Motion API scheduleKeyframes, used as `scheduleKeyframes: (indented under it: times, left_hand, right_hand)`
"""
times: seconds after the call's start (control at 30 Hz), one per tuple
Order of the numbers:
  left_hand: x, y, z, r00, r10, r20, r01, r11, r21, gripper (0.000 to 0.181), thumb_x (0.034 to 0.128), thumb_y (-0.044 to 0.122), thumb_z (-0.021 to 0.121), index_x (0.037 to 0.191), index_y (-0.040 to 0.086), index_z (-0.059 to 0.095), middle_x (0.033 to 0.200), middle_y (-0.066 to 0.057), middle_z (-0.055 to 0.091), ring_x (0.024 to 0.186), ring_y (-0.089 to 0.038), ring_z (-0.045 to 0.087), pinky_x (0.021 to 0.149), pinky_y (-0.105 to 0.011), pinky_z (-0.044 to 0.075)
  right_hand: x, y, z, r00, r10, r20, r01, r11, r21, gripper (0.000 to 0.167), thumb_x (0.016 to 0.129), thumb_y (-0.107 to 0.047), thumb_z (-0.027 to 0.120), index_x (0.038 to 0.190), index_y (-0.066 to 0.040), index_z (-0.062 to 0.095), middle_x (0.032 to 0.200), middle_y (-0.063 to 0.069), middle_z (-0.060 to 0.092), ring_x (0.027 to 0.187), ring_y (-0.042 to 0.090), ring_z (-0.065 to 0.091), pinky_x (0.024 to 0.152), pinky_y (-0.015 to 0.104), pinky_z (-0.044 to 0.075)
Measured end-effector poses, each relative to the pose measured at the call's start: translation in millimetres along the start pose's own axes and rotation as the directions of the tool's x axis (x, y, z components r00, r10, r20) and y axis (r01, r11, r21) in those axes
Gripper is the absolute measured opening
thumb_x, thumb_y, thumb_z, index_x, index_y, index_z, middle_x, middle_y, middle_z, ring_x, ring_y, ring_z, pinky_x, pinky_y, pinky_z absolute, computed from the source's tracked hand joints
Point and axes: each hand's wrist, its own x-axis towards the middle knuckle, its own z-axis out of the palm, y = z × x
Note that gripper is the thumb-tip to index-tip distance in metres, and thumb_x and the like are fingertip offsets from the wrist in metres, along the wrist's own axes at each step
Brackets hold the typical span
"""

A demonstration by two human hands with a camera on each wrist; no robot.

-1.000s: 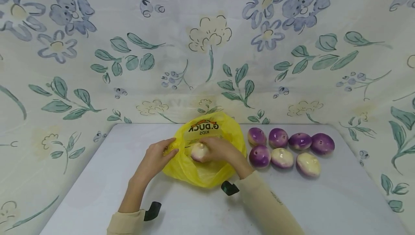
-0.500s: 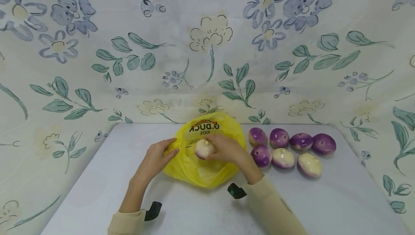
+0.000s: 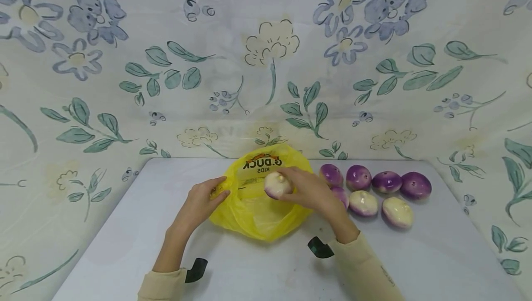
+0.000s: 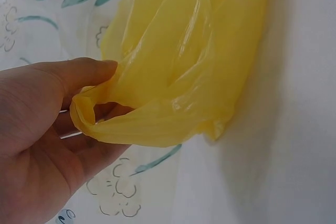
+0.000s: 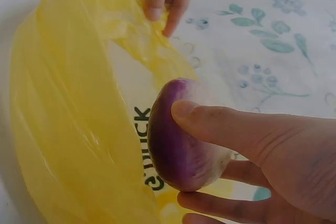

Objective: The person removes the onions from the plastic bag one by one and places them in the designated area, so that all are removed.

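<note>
A yellow plastic bag (image 3: 259, 227) with G.DUCK KIDS print stands on the table, its mouth spread wide. My left hand (image 3: 203, 201) holds the left side of its rim; in the left wrist view the thumb lies on the bag (image 4: 210, 77) and the fingers pass behind the edge. A purple-and-white turnip (image 3: 276, 185) is in my right hand (image 3: 309, 190), over the right part of the bag's mouth. In the right wrist view my thumb presses the purple side of the turnip (image 5: 176, 140) and the fingers support it from the other side.
Several more turnips lie right of the bag in two rows, some purple side up, such as the far right turnip (image 3: 415, 185), others white side up, like the front turnip (image 3: 397, 212). They rest on a white table (image 3: 249, 273). Floral cloth (image 3: 266, 84) hangs behind.
My right hand has lifted the turnip up from inside the bag and moved it rightward, toward the bag's right rim. My left hand stays on the left rim.
</note>
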Motion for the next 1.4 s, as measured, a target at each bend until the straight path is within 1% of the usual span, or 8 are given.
scheduleKeyframes:
  times: [0.2,0.3,0.53,0.7,0.97,1.1,1.23,1.4]
  left_hand:
    - [-1.0,0.7,-0.7,1.0,-0.008,0.001,0.008,1.0,-0.001,0.047,0.0938,0.021,0.066,0.136,0.001,0.056,0.132,-0.022,0.062,0.122,-0.037,0.059,0.102,-0.052,0.05]
    - [-1.7,1.1,-1.1,1.0,-0.004,-0.005,0.004,1.0,-0.001,0.047,0.0938,0.02,0.066,0.135,0.001,0.056,0.131,-0.022,0.062,0.121,-0.036,0.06,0.101,-0.051,0.051]
    - [-2.4,-0.2,-0.3,1.0,0.004,-0.011,-0.004,1.0,0.0,0.047,0.0939,0.021,0.066,0.135,0.001,0.056,0.129,-0.021,0.064,0.118,-0.035,0.062,0.1,-0.051,0.052]
    - [-2.5,-1.0,0.0,1.0,0.002,-0.006,-0.002,1.0,-0.005,0.047,0.0941,0.021,0.066,0.136,0.001,0.056,0.13,-0.021,0.063,0.118,-0.035,0.062,0.1,-0.05,0.052]
    - [-2.5,-1.2,-1.6,1.0,-0.003,-0.009,0.003,1.0,-0.002,0.047,0.0939,0.02,0.066,0.136,0.002,0.056,0.13,-0.021,0.063,0.118,-0.035,0.062,0.101,-0.05,0.052]
    - [-2.8,-1.4,-1.8,1.0,-0.009,-0.007,0.009,1.0,-0.007,0.047,0.094,0.021,0.066,0.136,0.002,0.056,0.132,-0.021,0.062,0.12,-0.035,0.06,0.102,-0.05,0.051]
    - [-2.9,-1.8,-1.4,1.0,-0.01,-0.006,0.01,1.0,-0.016,0.047,0.0941,0.02,0.066,0.136,0.002,0.056,0.133,-0.021,0.062,0.121,-0.035,0.06,0.102,-0.05,0.051]
    - [-3.1,-1.3,-1.5,1.0,-0.001,-0.013,0.001,1.0,-0.014,0.047,0.0936,0.02,0.066,0.136,0.002,0.056,0.132,-0.021,0.062,0.12,-0.035,0.061,0.101,-0.05,0.051]
  right_hand:
    - [-10.7,9,-4,0.999,0.012,-0.03,-0.011,1.0,0.028,0.068,0.084,-0.042,0.075,0.144,-0.026,0.048,0.145,-0.001,0.054,0.128,0.022,0.055,0.11,0.044,0.046]
    - [-16.9,13,-8,0.999,0.022,-0.03,-0.021,0.999,0.031,0.068,0.085,-0.041,0.075,0.145,-0.023,0.048,0.146,0.002,0.053,0.128,0.024,0.055,0.109,0.047,0.046]
    - [-28.7,26,-19,0.999,0.016,-0.051,-0.017,0.999,-0.033,0.07,0.085,-0.041,0.075,0.145,-0.018,0.046,0.146,0.008,0.052,0.126,0.029,0.057,0.103,0.054,0.048]
    - [-37.5,34,-26,0.996,0.001,-0.093,-0.007,0.997,-0.071,0.071,0.084,-0.042,0.075,0.145,-0.02,0.046,0.144,0.008,0.054,0.122,0.029,0.06,0.101,0.052,0.051]
    - [-53.0,46,-35,0.987,0.003,-0.161,-0.013,0.998,-0.063,0.071,0.083,-0.039,0.077,0.144,-0.02,0.047,0.139,0.01,0.057,0.118,0.029,0.061,0.099,0.053,0.052]
    - [-58.4,52,-38,0.986,0.006,-0.167,-0.022,0.995,-0.095,0.072,0.083,-0.041,0.076,0.145,-0.019,0.046,0.142,0.01,0.055,0.119,0.031,0.06,0.1,0.055,0.05]
    - [-64.5,60,-42,0.988,0.041,-0.15,-0.057,0.993,-0.104,0.072,0.085,-0.041,0.075,0.146,-0.021,0.044,0.144,0.01,0.054,0.12,0.033,0.06,0.098,0.058,0.05]
    - [-73.8,71,-50,0.983,0.111,-0.147,-0.122,0.99,-0.072,0.072,0.086,-0.04,0.074,0.148,-0.024,0.041,0.146,0.01,0.051,0.125,0.037,0.055,0.098,0.063,0.047]
